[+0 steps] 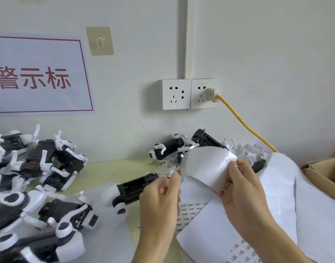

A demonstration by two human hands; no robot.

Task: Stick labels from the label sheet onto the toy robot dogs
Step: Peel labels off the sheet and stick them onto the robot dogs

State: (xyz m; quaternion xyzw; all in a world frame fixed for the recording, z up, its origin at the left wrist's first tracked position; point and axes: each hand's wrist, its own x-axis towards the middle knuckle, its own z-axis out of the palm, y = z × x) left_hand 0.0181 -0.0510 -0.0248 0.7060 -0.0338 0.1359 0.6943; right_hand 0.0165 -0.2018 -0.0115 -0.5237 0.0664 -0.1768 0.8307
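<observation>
My right hand point(240, 186) grips a white label sheet point(206, 164), curled over so its blank side faces me. My left hand point(161, 192) pinches the sheet's left edge with thumb and forefinger. Under both hands a black and white toy robot dog point(128, 190) lies on its back on the table. More sheets with small printed labels point(191, 213) lie flat below the hands. A pile of toy robot dogs point(39, 168) fills the left of the table. Two more dogs point(174, 147) lie at the back by the wall.
A wall socket point(189, 93) holds a plug with a yellow cable point(244, 122) running down to the right. Large white paper point(288, 186) covers the right side, beside a cardboard box point(322, 171). Torn white paper scraps point(244, 150) lie behind the sheet. A red-lettered sign point(39, 76) hangs on the wall.
</observation>
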